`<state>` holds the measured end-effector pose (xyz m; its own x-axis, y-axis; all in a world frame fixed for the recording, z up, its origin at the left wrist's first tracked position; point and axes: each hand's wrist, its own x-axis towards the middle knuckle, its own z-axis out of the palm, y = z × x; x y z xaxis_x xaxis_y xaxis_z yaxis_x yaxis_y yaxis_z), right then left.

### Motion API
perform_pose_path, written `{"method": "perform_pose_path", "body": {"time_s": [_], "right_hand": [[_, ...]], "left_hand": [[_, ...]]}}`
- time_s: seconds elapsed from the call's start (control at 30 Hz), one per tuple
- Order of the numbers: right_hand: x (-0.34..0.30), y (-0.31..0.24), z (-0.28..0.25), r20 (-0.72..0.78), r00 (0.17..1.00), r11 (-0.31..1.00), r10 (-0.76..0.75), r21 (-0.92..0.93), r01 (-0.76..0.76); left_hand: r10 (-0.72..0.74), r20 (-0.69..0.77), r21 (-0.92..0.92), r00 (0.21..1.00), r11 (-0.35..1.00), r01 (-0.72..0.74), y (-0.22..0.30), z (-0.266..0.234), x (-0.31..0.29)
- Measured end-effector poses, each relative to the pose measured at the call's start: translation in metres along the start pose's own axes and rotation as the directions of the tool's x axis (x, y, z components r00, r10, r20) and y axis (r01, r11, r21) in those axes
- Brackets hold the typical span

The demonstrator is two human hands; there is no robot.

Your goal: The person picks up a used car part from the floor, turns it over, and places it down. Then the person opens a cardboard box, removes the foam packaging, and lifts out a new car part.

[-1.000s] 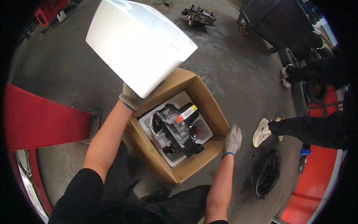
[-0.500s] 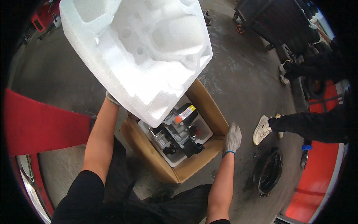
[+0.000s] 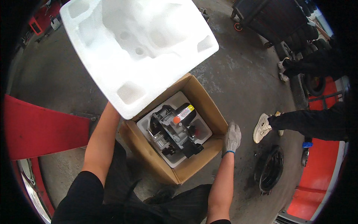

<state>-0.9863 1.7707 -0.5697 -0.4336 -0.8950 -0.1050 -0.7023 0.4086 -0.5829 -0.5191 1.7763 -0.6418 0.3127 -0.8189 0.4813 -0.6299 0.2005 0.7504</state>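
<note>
A large white foam packing insert [image 3: 156,41] is held up over the far side of an open cardboard box [image 3: 207,95], its moulded hollows facing me. My left forearm [image 3: 100,140] runs behind the insert, which hides my left hand and carries on it. My right hand [image 3: 232,139], in a light knit glove, is closed on the box's right wall. Inside the box, a metal mechanical unit [image 3: 177,130] with black parts, an orange cap and a yellow-and-white label rests in a lower white foam tray [image 3: 203,128].
A red panel [image 3: 44,127] stands at the left. At the right lie a black ring-shaped part [image 3: 270,170] and a person's light shoe [image 3: 262,128] on the concrete floor. A dark wheeled cart [image 3: 268,20] and tyres [image 3: 315,84] are farther back.
The foam insert has tilted and risen away from the box, uncovering more of the metal unit. My left glove has gone out of sight behind it. My right hand stays on the box wall.
</note>
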Motion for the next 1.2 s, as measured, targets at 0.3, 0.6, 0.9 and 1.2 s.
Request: {"method": "perform_pose_path", "body": {"time_s": [0.3, 0.6, 0.9, 1.2], "right_hand": [[0.004, 0.008, 0.004, -0.015, 1.000, 1.000, -0.009, 0.010, 0.009], [0.001, -0.003, 0.002, -0.002, 1.000, 1.000, 0.012, 0.018, -0.012], [-0.001, -0.003, 0.001, -0.023, 0.999, 0.999, 0.039, 0.013, -0.039], [0.005, 0.008, 0.003, -0.005, 1.000, 0.999, -0.003, 0.038, 0.003]], "left_hand": [[0.126, 0.187, -0.004, 0.974, 0.992, -0.128, -0.020, 0.039, -0.010], [0.043, 0.217, -0.600, 0.975, 0.794, 0.098, -0.047, 0.064, -0.018], [0.278, 0.317, 0.295, 0.907, 0.880, -0.373, -0.029, 0.051, -0.010], [0.131, 0.287, -0.184, 0.949, 0.980, -0.080, -0.011, 0.056, -0.014]]}}
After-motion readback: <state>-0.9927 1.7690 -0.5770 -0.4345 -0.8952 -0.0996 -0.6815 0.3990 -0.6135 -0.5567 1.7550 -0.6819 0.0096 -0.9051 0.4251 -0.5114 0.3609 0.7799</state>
